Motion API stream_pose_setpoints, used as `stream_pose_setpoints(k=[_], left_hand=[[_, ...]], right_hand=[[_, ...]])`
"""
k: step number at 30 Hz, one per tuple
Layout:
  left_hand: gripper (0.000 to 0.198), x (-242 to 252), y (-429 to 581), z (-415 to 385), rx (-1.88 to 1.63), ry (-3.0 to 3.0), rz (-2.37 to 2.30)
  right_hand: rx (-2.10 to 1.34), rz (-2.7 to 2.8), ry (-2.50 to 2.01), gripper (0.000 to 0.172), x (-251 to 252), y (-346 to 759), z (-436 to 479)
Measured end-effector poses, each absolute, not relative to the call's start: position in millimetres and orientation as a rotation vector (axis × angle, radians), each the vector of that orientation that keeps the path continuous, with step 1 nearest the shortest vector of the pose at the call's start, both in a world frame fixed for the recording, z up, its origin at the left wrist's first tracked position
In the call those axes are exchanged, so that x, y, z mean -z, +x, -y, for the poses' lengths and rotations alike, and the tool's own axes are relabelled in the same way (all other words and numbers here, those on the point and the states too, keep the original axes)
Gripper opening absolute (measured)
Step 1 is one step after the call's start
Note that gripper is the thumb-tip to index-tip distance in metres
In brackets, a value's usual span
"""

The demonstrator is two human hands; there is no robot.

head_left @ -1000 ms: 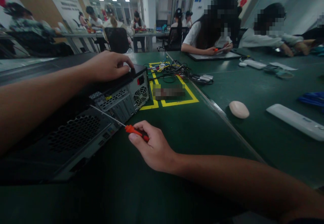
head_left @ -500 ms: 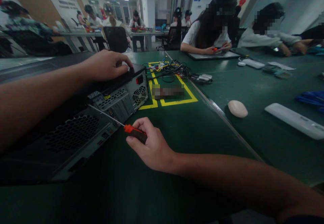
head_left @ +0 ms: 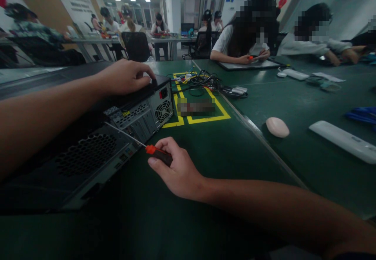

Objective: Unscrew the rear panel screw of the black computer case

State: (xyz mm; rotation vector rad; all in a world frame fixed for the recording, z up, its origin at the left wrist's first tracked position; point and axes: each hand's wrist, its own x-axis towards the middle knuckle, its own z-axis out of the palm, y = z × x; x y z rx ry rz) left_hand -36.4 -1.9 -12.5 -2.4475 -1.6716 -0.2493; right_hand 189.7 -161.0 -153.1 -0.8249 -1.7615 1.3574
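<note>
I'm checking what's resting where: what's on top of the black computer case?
The left hand rests on the computer case, near the end with the fan grille; its forearm extends across the view. Whatever they cover cannot be seen.

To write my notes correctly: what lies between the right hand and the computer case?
In the head view, the screwdriver extends from the right hand toward the case.

Pale rounded object [head_left: 277,127] near a long white case [head_left: 342,141]
</note>
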Motion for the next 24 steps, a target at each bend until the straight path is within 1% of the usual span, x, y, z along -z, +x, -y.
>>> stream_pose_setpoints(k=[12,16,21,24], left_hand=[[0.057,11.9,-35.1,2.3,0.234,-2.456,1.672],[0.058,12.5,-35.2,2.2,0.250,-2.438,1.697],[0.058,11.9,-34.7,3.1,0.239,-2.443,1.687],[0.058,11.9,-34.8,2.4,0.218,-2.444,1.677]], right_hand=[[-1.344,1.735,-0.792,0.018,155.7,189.1,161.4],[-1.284,1.765,-0.761,0.018,156.7,188.7,160.0],[-1.247,1.825,-0.734,0.025,158.6,188.9,159.7],[-1.275,1.792,-0.784,0.022,157.6,189.1,161.0]])
